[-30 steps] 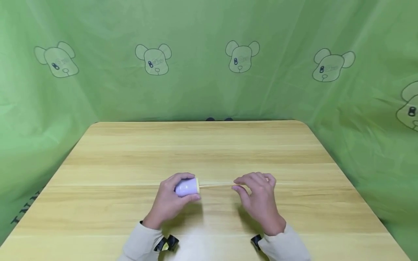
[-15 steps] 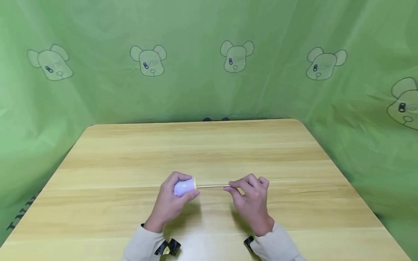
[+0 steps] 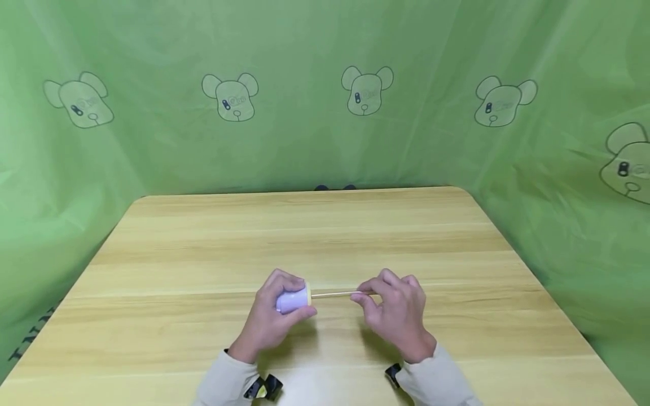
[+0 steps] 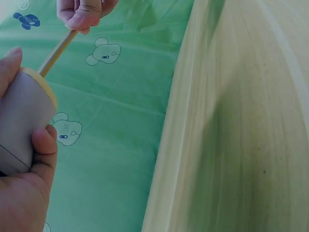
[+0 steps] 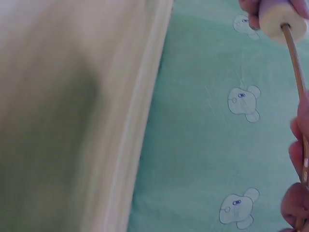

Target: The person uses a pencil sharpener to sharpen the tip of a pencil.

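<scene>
In the head view my left hand (image 3: 269,318) grips a small lilac cylinder with a cream end, apparently a pencil sharpener (image 3: 293,301), on its side above the table. A thin wooden pencil (image 3: 334,294) runs from its cream end to my right hand (image 3: 398,313), which pinches it between thumb and fingers. The right wrist view shows the pencil (image 5: 295,63) entering a hole in the cream face of the sharpener (image 5: 275,21); its inserted tip is hidden. Thumb and fingers curl round the sharpener (image 4: 26,111) in the left wrist view.
Both hands are over the near middle of a wood-grain table (image 3: 325,237). A green curtain (image 3: 299,146) printed with bear heads surrounds its back and sides. Black straps with small devices (image 3: 264,388) sit at the sleeves.
The right hand has come slightly nearer the left, so less pencil shows between them. The sharpener and pencil have shifted and tilted a little. Both holds persist.
</scene>
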Demonstrator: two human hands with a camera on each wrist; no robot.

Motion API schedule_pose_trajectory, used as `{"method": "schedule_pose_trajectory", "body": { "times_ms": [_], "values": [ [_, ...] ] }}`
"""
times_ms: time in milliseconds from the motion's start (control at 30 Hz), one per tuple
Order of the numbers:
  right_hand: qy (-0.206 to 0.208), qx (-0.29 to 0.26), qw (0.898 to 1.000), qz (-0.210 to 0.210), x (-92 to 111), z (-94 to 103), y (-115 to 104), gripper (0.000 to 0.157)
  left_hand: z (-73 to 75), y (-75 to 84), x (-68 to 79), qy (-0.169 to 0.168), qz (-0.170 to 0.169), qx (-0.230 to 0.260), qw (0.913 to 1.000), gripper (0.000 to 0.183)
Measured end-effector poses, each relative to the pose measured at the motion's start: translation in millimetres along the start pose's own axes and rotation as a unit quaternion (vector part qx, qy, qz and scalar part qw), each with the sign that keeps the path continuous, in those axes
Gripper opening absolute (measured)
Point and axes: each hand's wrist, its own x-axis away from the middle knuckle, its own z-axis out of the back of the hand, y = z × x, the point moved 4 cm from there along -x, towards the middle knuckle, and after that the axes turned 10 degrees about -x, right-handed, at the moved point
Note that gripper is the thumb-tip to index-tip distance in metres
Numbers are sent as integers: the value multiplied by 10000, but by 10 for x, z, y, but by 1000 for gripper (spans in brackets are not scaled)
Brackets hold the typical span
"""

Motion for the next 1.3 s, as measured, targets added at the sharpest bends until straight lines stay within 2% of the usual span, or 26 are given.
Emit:
{"method": "schedule_pose_trajectory", "body": {
  "times_ms": [67, 100, 133, 167, 233, 267, 300, 333, 400, 467, 533, 567, 667, 800, 933, 1033, 1167, 1300],
  "values": [
    [-748, -223, 9954, -549, -29, 12, 36, 36, -9, 6, 6, -29, -234, -106, 9997, 38],
    [-1292, -484, 9847, -1065, -38, 18, 65, 30, -19, 11, 8, -87, -374, -165, 9991, 38],
    [-1817, -750, 9663, -1661, -38, 21, 97, 25, -32, 13, 11, -156, -494, -222, 9984, 39],
    [-2264, -953, 9427, -2256, -33, 26, 128, 20, -43, 17, 13, -211, -618, -275, 9975, 40],
    [-2891, -1207, 8936, -3216, -15, 38, 173, 16, -57, 22, 13, -282, -754, -344, 9962, 41],
    [-3034, -1364, 8781, -3439, -12, 42, 189, 13, -55, 21, 9, -298, -739, -344, 9962, 41],
    [-3066, -1528, 8723, -3489, -14, 48, 200, 9, -45, 15, 5, -297, -608, -309, 9972, 42],
    [-2987, -1628, 8787, -3349, -20, 53, 210, 7, -28, 4, -1, -273, -407, -267, 9984, 43],
    [-2685, -1759, 9020, -2888, -20, 66, 219, 11, 21, -19, -15, -223, 86, -94, 9997, 45],
    [-2282, -1798, 9290, -2292, -5, 75, 215, 18, 61, -45, -22, -227, 644, 110, 9976, 46],
    [-1725, -1522, 9589, -1659, 10, 83, 193, 22, 77, -61, -27, -225, 1088, 335, 9933, 46],
    [-1428, -1368, 9701, -1409, 15, 85, 176, 23, 80, -65, -28, -218, 1284, 456, 9904, 44],
    [-567, -957, 9903, -831, 16, 90, 106, 27, 86, -69, -29, -76, 1835, 677, 9807, 39],
    [198, -1004, 9939, -407, -8, 76, 23, 13, 130, -69, -36, 334, 2258, 920, 9692, 30],
    [751, -1083, 9913, 31, -18, 44, -31, 38, 145, -60, -56, 583, 2320, 948, 9663, 23],
    [1102, -1014, 9884, 244, -7, 23, -46, 44, 134, -39, -65, 574, 2283, 746, 9690, 24],
    [1229, -1021, 9860, 475, 24, -13, -26, 44, 119, -30, -53, 522, 2380, 570, 9682, 26],
    [1053, -960, 9883, 549, 60, -48, 30, 41, 76, -57, -34, 337, 2611, 738, 9619, 29]
  ]
}}
